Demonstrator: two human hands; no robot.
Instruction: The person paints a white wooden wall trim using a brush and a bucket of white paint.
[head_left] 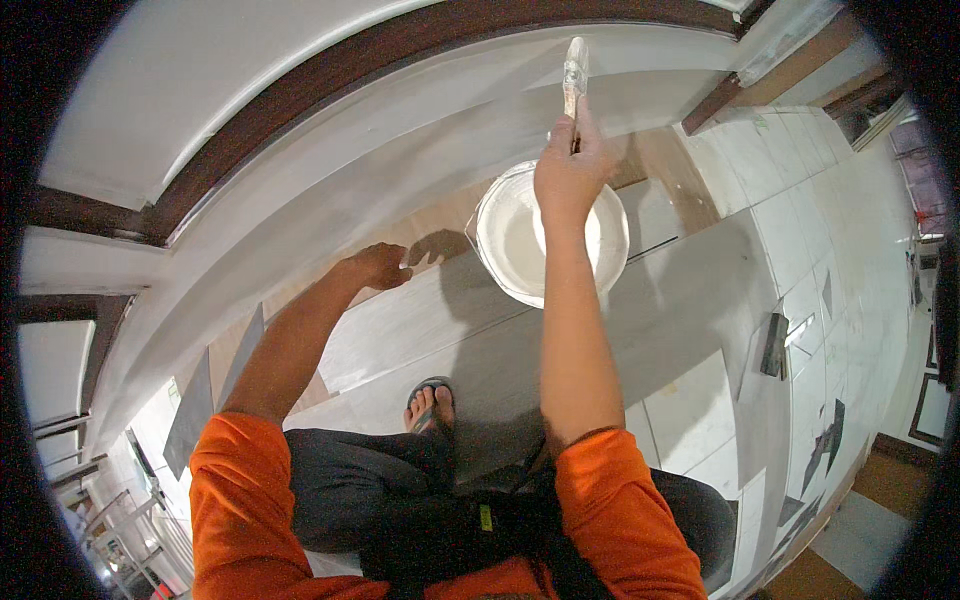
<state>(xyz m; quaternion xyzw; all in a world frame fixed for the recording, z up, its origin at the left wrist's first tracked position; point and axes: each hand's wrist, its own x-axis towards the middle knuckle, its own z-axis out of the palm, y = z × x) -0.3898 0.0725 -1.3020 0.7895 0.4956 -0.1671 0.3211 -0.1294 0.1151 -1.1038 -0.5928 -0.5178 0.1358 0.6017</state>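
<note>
— Tiled floor [700,300] below, grey-white wall [400,130] ahead?
— Yes. Right hand [570,175] grips a brush [574,75], bristles against the wall.
— And the bucket [520,240]?
— White, on the floor, just under that hand.
— Left hand [380,265]?
— Loosely curled, holding nothing, low near the wall.

One head-worn fisheye view looks steeply down from above the person's shoulders, facing the grey wall [330,190] just ahead; the tiled floor [700,300] lies close below, and straight edges bow toward the dark round rim
</note>
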